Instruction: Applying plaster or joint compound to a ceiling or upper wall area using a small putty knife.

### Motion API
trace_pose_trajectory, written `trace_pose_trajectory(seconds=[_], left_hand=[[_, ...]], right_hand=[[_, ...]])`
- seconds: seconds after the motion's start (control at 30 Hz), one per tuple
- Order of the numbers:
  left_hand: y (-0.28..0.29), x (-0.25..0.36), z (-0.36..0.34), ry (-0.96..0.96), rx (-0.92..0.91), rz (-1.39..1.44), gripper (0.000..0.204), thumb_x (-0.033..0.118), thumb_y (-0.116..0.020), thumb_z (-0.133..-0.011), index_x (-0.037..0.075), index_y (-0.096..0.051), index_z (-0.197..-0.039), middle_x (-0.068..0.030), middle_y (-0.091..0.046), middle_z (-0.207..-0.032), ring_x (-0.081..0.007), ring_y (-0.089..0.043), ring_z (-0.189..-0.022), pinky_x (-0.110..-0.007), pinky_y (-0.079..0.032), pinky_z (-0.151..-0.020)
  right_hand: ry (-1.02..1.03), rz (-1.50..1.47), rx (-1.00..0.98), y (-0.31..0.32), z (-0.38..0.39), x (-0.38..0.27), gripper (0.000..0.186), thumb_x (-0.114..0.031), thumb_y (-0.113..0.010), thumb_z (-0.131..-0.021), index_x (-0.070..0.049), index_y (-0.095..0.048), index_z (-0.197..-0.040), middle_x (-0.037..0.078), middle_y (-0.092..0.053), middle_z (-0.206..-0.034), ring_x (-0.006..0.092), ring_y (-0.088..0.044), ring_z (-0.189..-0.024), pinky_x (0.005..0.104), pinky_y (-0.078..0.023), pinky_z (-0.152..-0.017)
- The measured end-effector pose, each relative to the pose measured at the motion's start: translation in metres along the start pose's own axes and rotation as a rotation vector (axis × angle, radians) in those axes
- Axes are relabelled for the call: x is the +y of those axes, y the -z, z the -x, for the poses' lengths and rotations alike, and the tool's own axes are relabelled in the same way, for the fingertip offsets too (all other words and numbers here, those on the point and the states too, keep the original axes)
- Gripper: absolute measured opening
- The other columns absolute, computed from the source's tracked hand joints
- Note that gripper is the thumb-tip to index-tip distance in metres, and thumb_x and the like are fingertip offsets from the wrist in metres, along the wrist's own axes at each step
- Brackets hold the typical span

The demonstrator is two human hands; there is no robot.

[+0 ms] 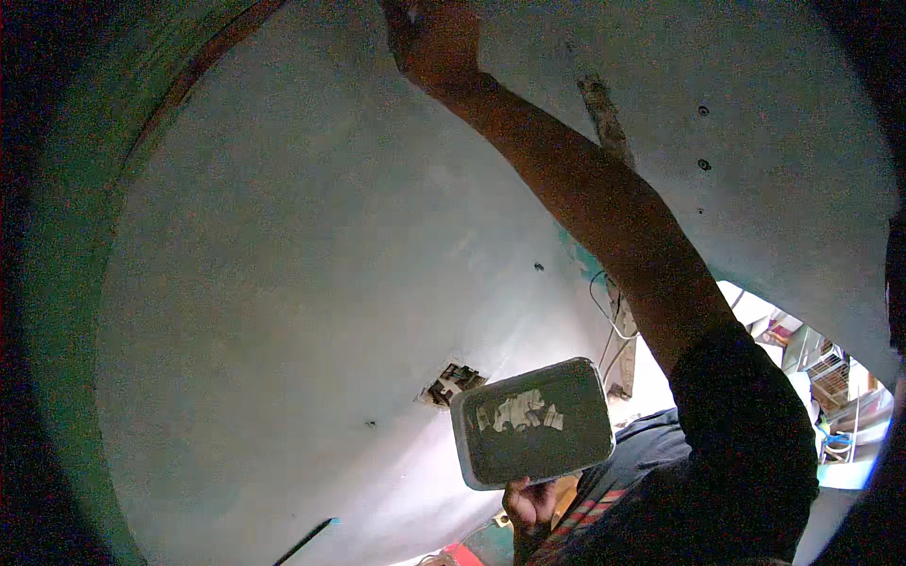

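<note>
My left hand (530,505) grips the lower edge of a grey rectangular tub (533,457) with rounded corners and a paler rim. Ragged whitish patches show on the face turned toward me. High up, at the top edge of the view, my right hand (444,42) is against or close to the pale wall (283,236). Its fingers look curled, but the frame's edge and the dim light hide what they hold, if anything. My right arm stretches up across the view in a dark short sleeve.
A recessed electrical box (453,382) with broken edges sits in the wall beside the tub. Loose wires (613,316) hang by a rough strip. A dark thin rod (307,541) shows at the bottom. Through a bright opening on the right, stacked household items (830,377) appear.
</note>
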State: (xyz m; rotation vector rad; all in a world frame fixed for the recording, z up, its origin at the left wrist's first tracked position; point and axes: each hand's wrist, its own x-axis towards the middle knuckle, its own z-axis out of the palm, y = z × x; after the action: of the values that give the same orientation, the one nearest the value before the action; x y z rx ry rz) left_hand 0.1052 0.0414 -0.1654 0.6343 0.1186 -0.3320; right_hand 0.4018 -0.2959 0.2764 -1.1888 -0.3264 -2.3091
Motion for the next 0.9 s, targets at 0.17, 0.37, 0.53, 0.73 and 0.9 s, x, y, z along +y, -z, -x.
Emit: trace_pose_trajectory(seconds=[0.17, 0.37, 0.53, 0.73, 0.9], left_hand=[[-0.003, -0.002, -0.003, 0.036, 0.061, 0.059, 0.067, 0.019, -0.069, -0.073, 0.009, -0.051, -0.136, -0.0136, -0.056, -0.136, -0.0393, -0.053, -0.124, -0.062, -0.040, -0.106], [0.001, -0.005, -0.003, 0.033, 0.033, 0.046, 0.063, 0.024, -0.070, -0.075, 0.008, -0.054, -0.134, -0.0142, -0.056, -0.136, -0.0393, -0.052, -0.125, -0.060, -0.040, -0.107], [0.023, -0.010, -0.009, 0.066, 0.035, 0.204, 0.059, 0.023, -0.068, -0.078, 0.006, -0.055, -0.133, -0.0151, -0.057, -0.135, -0.0385, -0.053, -0.124, -0.059, -0.041, -0.106], [0.003, -0.010, -0.010, 0.049, 0.099, 0.180, 0.057, 0.012, -0.063, -0.077, 0.002, -0.054, -0.132, -0.0156, -0.058, -0.132, -0.0362, -0.054, -0.123, -0.055, -0.041, -0.108], [0.006, -0.006, -0.007, 0.063, 0.139, 0.241, 0.059, 0.004, -0.065, -0.071, 0.002, -0.055, -0.129, -0.0152, -0.060, -0.128, -0.0348, -0.056, -0.121, -0.051, -0.043, -0.108]], right_hand=[[0.123, 0.131, -0.014, -0.015, 0.013, -0.018, 0.025, -0.014, -0.057, -0.091, -0.004, -0.064, -0.113, 0.019, -0.069, -0.103, 0.0372, -0.067, -0.090, 0.0458, -0.055, -0.078], [0.283, 0.292, -0.031, -0.026, 0.023, -0.037, 0.035, -0.015, -0.055, -0.085, -0.008, -0.062, -0.118, 0.018, -0.069, -0.100, 0.0379, -0.066, -0.088, 0.0505, -0.056, -0.076], [0.096, 0.257, -0.238, -0.022, 0.015, -0.021, 0.022, -0.016, -0.066, -0.089, -0.015, -0.068, -0.110, 0.011, -0.070, -0.106, 0.0322, -0.068, -0.090, 0.0446, -0.056, -0.078], [0.037, -0.243, -0.516, 0.001, 0.038, -0.090, 0.019, -0.019, -0.065, -0.091, -0.014, -0.067, -0.109, 0.011, -0.071, -0.103, 0.0298, -0.070, -0.090, 0.0426, -0.057, -0.078], [0.057, 0.081, -0.138, 0.021, 0.025, -0.031, 0.013, -0.017, -0.066, -0.090, -0.012, -0.070, -0.101, 0.012, -0.072, -0.100, 0.0273, -0.071, -0.082, 0.0381, -0.059, -0.073]])
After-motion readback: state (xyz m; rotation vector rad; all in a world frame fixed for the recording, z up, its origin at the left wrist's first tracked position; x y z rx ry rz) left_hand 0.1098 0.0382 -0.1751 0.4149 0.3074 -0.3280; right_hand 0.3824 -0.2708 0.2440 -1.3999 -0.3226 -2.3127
